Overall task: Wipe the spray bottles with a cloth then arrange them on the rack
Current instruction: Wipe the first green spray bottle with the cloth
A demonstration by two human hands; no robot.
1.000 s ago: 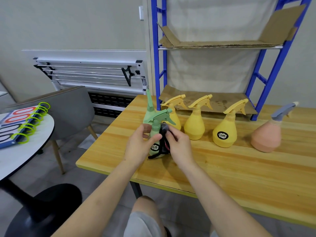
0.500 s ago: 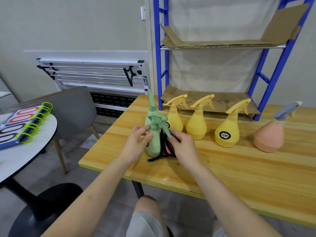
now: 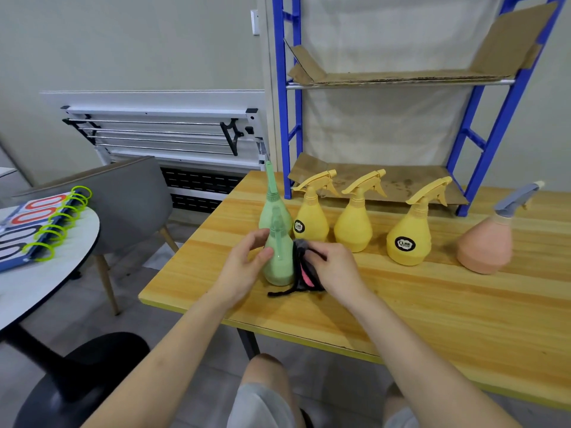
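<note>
So my left hand [image 3: 244, 267] is wrapped around the front green spray bottle [image 3: 278, 261] on the wooden table [image 3: 432, 310], and my right hand [image 3: 335, 267] pinches the dark cloth [image 3: 301, 270] against its side. Three yellow spray bottles [image 3: 353, 223] stand just behind my hands.

Office-like room, blue metal rack [image 3: 491, 118], wooden table [image 3: 432, 310], grey chair [image 3: 129, 193]

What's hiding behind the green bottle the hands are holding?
Right behind the held green bottle stands another green bottle. You see its neck and shoulders; its bottom is covered. The rack stands further back.
</note>
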